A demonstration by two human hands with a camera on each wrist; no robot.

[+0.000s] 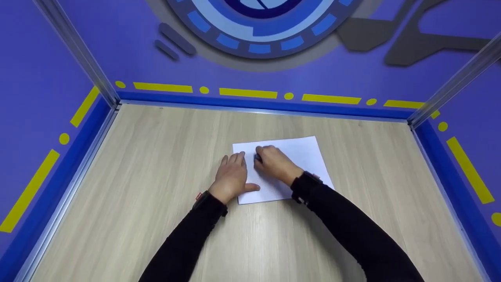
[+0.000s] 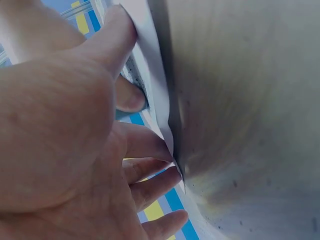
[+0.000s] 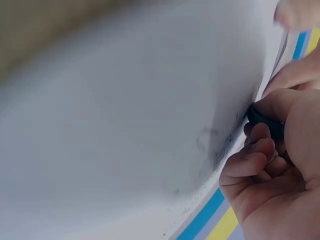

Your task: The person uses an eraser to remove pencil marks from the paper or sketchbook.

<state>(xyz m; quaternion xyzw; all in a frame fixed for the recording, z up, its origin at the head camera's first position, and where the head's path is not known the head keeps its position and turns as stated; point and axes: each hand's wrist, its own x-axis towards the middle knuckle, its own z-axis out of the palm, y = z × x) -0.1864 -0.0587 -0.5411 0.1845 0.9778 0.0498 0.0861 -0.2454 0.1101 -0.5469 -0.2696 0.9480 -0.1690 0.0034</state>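
Observation:
A white sheet of paper point(image 1: 303, 154) lies on the wooden table. My left hand point(image 1: 231, 177) rests flat over its left edge, fingers pointing away and thumb spread onto the sheet. On the upper left part of the paper, my right hand point(image 1: 277, 163) pinches a small dark green eraser point(image 3: 265, 122) between thumb and curled fingers. Much of the eraser is hidden inside the grip. A faint grey smudge point(image 3: 207, 139) and scattered dark crumbs point(image 3: 220, 159) show on the paper close to the right fingers.
The pale wood table point(image 1: 168, 156) reaches to a blue back wall point(image 1: 250, 74) with yellow dashes. Metal-framed side panels stand left and right. Each wrist wears a black strap with a camera, over black sleeves point(image 1: 344, 219).

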